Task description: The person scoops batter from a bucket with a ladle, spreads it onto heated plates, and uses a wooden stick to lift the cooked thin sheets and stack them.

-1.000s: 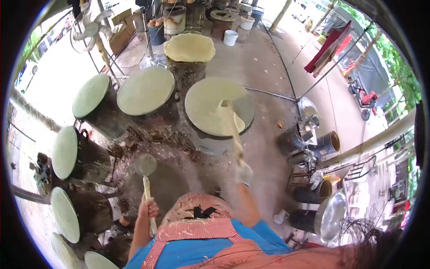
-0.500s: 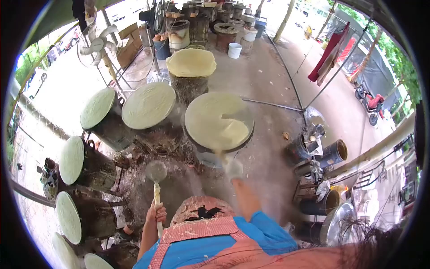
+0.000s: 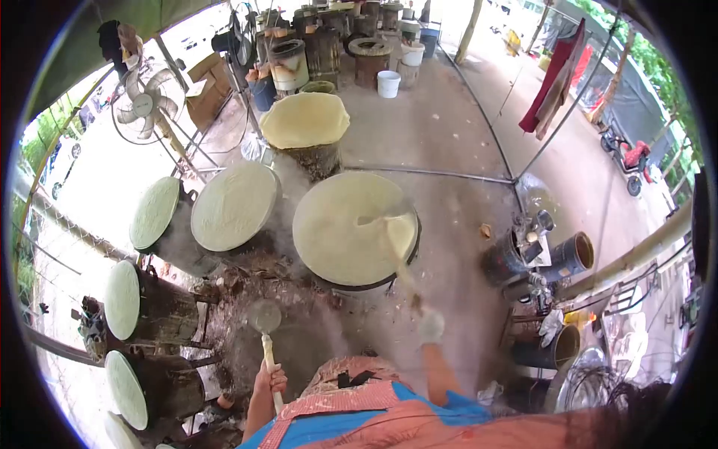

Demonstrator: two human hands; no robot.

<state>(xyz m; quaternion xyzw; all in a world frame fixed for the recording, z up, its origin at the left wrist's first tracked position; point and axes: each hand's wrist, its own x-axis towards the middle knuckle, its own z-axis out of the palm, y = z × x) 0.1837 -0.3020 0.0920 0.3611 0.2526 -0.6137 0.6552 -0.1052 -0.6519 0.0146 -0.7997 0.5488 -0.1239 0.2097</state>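
My left hand (image 3: 268, 382) is closed around the pale handle of a ladle (image 3: 264, 317), whose round bowl points up and away over the floor. My right hand (image 3: 430, 327), smeared by motion and with something white covering it, grips a long-handled spreader (image 3: 402, 268). The spreader's blurred far end lies over a large round griddle (image 3: 351, 286). Pale batter (image 3: 336, 232) covers most of that surface, with a differently toned patch at its right under the tool. My pink apron (image 3: 351, 367) is splashed with batter.
Round batter-covered pans on drum stoves curve along the left: one pan (image 3: 233, 206), another (image 3: 122, 299). A pale sheet (image 3: 305, 121) droops over a drum ahead. A fan (image 3: 143, 105) stands far left. At right lie dark cans (image 3: 572, 256); a white bucket (image 3: 388, 84) stands behind.
My right hand has moved right and closer to me, and the spreader now slants across the right of the griddle. The batter's notch looks smaller. My left hand still holds the ladle.
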